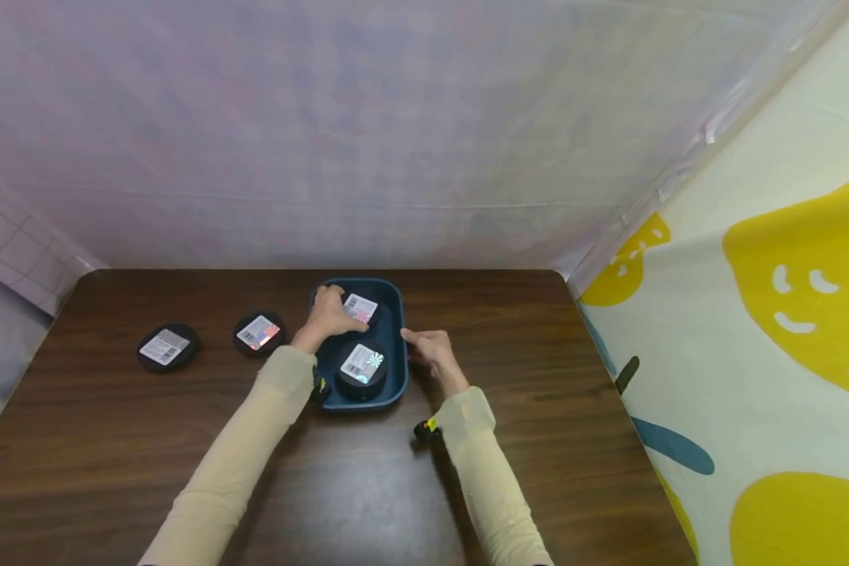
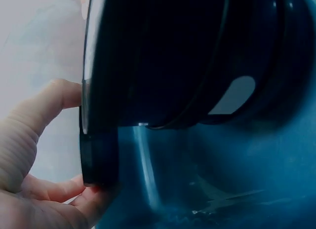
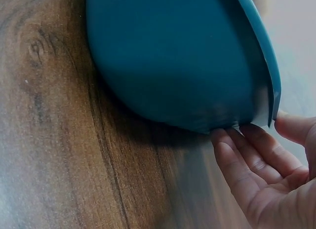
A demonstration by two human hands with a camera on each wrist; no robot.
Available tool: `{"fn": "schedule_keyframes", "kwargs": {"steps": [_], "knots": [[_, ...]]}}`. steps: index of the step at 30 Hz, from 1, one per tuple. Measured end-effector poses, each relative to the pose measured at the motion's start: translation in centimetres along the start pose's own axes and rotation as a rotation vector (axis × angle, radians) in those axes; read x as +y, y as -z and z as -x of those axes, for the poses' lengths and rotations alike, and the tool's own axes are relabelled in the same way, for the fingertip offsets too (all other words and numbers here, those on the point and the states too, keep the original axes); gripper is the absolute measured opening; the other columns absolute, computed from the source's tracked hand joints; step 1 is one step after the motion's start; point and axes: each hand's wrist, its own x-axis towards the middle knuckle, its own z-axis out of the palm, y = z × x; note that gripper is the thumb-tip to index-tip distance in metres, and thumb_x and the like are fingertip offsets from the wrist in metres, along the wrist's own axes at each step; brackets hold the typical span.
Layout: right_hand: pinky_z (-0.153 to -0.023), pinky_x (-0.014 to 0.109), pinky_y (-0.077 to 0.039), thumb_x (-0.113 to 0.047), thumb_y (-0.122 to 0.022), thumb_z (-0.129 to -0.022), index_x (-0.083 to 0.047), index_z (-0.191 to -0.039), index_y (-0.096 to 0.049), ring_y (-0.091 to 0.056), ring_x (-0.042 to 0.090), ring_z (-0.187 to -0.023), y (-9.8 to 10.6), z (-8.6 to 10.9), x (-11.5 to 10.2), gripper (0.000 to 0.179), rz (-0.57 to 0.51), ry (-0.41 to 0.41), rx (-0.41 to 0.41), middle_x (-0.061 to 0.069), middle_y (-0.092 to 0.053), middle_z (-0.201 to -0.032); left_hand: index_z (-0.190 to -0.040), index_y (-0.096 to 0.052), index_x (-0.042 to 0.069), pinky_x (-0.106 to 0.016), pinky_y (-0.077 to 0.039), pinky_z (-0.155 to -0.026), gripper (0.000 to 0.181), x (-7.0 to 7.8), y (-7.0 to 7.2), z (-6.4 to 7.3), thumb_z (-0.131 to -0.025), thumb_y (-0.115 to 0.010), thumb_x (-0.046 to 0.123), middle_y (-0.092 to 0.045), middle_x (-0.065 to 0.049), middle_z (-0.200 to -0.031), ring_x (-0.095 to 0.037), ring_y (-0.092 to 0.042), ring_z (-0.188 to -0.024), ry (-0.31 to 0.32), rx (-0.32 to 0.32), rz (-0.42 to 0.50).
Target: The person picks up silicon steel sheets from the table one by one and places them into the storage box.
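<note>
A blue tray [image 1: 397, 397] stands on the wooden table, its long side running away from me. Inside it, at the far end, lies a round black container [image 1: 360, 306] with a white label, and my left hand [image 1: 328, 314] grips it by its edge. In the left wrist view the thumb and fingers of the left hand [image 2: 29, 160] span a dark disc rim [image 2: 98, 160]. Nearer to me in the tray sits another round black container [image 1: 362, 369]. My right hand [image 1: 431, 350] pinches the tray's right wall, thumb at the rim and fingers against the outside, as the right wrist view shows.
Two more round black containers lie left of the tray, one close by [image 1: 259, 333] and one farther out [image 1: 168, 348]. A pale sheet [image 1: 424, 134] hangs behind the table's back edge. On the right hangs a cloth with yellow prints [image 1: 785, 330].
</note>
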Motion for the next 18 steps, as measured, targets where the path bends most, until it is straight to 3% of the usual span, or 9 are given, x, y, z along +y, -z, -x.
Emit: {"fn": "schedule_keyframes", "kwargs": {"steps": [6,13,18], "knots": [[-0.060,0.029,-0.057,-0.013,-0.073,-0.080,0.014,-0.092,-0.068,-0.062,0.013,-0.057,0.0,0.1,0.0,0.030,-0.010,0.010,-0.006,0.008,-0.066,-0.065,-0.125,-0.041,-0.017,-0.049,-0.041,-0.097,0.085,-0.1,-0.2,-0.2,-0.064,-0.084,0.025,-0.041,-0.032,-0.121,-0.042,-0.046,-0.107,0.016,-0.041,-0.025],[-0.059,0.029,-0.057,-0.013,-0.073,-0.081,0.015,-0.095,-0.067,-0.061,0.012,-0.056,-0.1,0.2,0.0,0.031,-0.008,0.015,-0.004,0.009,-0.066,-0.066,-0.120,-0.042,-0.017,-0.050,-0.044,-0.089,0.092,-1.8,-1.1,-1.8,-0.058,-0.087,0.035,-0.042,-0.032,-0.115,-0.041,-0.049,-0.098,0.026,-0.078,-0.045],[-0.061,0.030,-0.057,-0.012,-0.073,-0.081,0.015,-0.097,-0.066,-0.062,0.013,-0.057,-0.1,0.1,0.1,0.032,-0.005,0.021,-0.005,0.012,-0.068,-0.069,-0.121,-0.041,-0.017,-0.050,-0.043,-0.093,0.086,-0.5,-0.7,-0.8,-0.063,-0.085,0.028,-0.041,-0.033,-0.120,-0.043,-0.050,-0.102,0.047,-0.096,-0.083]]}}
